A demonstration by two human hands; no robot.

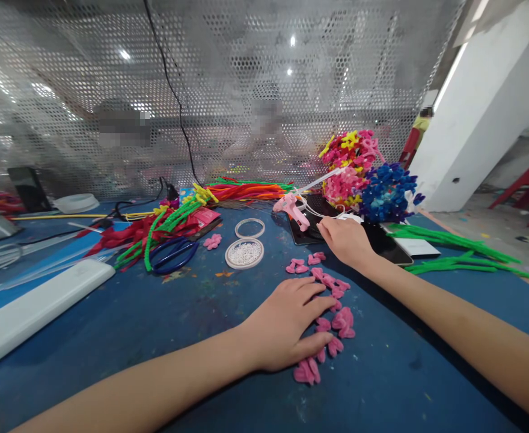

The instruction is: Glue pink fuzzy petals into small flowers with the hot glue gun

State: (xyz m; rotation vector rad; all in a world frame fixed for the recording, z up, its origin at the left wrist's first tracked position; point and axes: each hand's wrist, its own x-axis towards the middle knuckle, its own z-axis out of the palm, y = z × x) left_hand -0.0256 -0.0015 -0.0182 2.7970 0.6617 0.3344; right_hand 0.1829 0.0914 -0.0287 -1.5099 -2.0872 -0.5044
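Note:
My left hand (289, 322) lies flat with fingers spread, its fingertips touching several pink fuzzy pipe-cleaner flower pieces (344, 322) scattered on the blue tabletop. Farther back, my right hand (346, 239) is closed over the edge of a dark flat tablet-like device (303, 231). Its fingertips are hidden from this angle, and whatever they hold cannot be made out. Just left of it rests a pink glue gun (291, 210) with a white cord. A round dish of small white beads (244, 254) stands left of the pink pieces, near one lone pink flower (213, 242).
Behind the right hand stand pink-red and blue pipe-cleaner bouquets (388, 191). Green pipe cleaners (467, 243) lie at right. Blue-handled scissors (174, 255), red ribbon (129, 234) and a long white case (43, 307) occupy the left. A perforated metal screen (228, 90) closes the back.

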